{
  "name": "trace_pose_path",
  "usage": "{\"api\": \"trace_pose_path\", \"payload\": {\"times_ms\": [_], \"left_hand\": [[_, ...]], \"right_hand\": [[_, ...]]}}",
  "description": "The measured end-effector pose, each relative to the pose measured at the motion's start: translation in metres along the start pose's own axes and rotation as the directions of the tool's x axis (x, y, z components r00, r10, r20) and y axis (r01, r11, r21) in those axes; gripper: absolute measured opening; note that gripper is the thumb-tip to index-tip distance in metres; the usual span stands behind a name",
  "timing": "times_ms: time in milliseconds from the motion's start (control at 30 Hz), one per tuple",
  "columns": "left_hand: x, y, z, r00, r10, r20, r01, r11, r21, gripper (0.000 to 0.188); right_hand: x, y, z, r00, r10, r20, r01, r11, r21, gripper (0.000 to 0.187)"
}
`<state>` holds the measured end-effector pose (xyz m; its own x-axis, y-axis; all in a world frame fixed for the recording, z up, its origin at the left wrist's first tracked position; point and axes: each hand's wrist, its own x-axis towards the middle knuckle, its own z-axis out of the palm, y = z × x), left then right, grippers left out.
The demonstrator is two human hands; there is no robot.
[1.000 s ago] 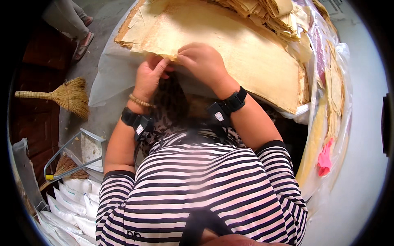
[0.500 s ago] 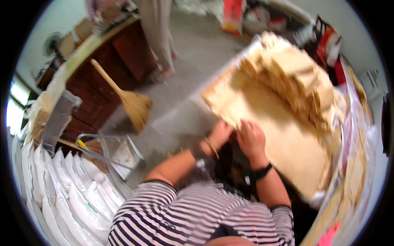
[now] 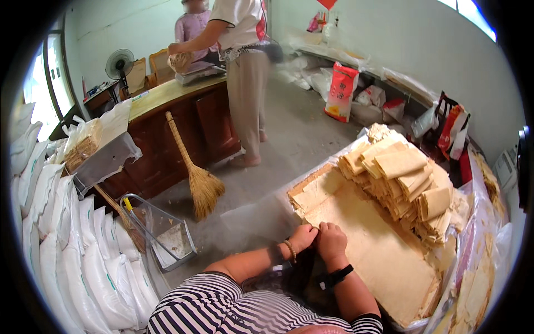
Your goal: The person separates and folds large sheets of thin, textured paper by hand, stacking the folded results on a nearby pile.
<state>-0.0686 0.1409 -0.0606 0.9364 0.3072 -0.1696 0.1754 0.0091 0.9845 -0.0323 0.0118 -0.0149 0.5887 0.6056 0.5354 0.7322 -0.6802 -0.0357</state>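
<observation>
A broad stack of thin, flat, cream-tan sheets (image 3: 378, 247), resembling bean curd skin, fills a plastic-lined holder at my right front. My left hand (image 3: 303, 237) is closed at the near left edge of the top sheet. Beside it, nearly touching, my right hand (image 3: 332, 242) has its fingers curled down on the same edge. Both appear to pinch the sheet, though the fingertips are mostly hidden. Folded tan sheets (image 3: 403, 167) lie heaped on the far side of the stack, several layers high.
White filled sacks (image 3: 72, 256) line the left. A straw broom (image 3: 203, 186) leans against a dark wooden counter (image 3: 167, 150), near a metal dustpan (image 3: 172, 245). One person (image 3: 245, 94) stands at the counter holding a bundle; another (image 3: 189, 30) is behind it. A red-and-white bag (image 3: 341, 92) stands far back.
My view has tilted up and sharpened, bringing in the people and far wall. Both hands remain together at the sheet's near edge, slightly closer to each other.
</observation>
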Motion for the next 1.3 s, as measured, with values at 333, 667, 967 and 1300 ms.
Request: {"api": "trace_pose_path", "payload": {"times_ms": [333, 667, 967, 1300], "left_hand": [[0.007, 0.000, -0.004, 0.997, -0.074, 0.000, 0.073, 0.994, -0.077, 0.034], [0.009, 0.016, -0.007, 0.979, -0.203, 0.025, 0.204, 0.979, -0.024, 0.032], [0.011, 0.025, -0.011, 0.946, -0.296, 0.131, 0.308, 0.947, -0.091, 0.032], [0.013, 0.033, -0.007, 0.969, -0.241, 0.058, 0.240, 0.970, 0.026, 0.042]], "right_hand": [[0.004, 0.000, 0.009, 1.000, 0.016, 0.019, -0.015, 0.999, -0.043, 0.007], [0.012, -0.010, 0.008, 0.993, 0.109, -0.043, -0.110, 0.994, -0.018, 0.012], [0.012, -0.001, 0.007, 0.987, 0.157, -0.010, -0.158, 0.987, -0.025, 0.010], [0.023, -0.005, 0.011, 0.991, 0.129, 0.035, -0.128, 0.991, -0.025, 0.006]]}}
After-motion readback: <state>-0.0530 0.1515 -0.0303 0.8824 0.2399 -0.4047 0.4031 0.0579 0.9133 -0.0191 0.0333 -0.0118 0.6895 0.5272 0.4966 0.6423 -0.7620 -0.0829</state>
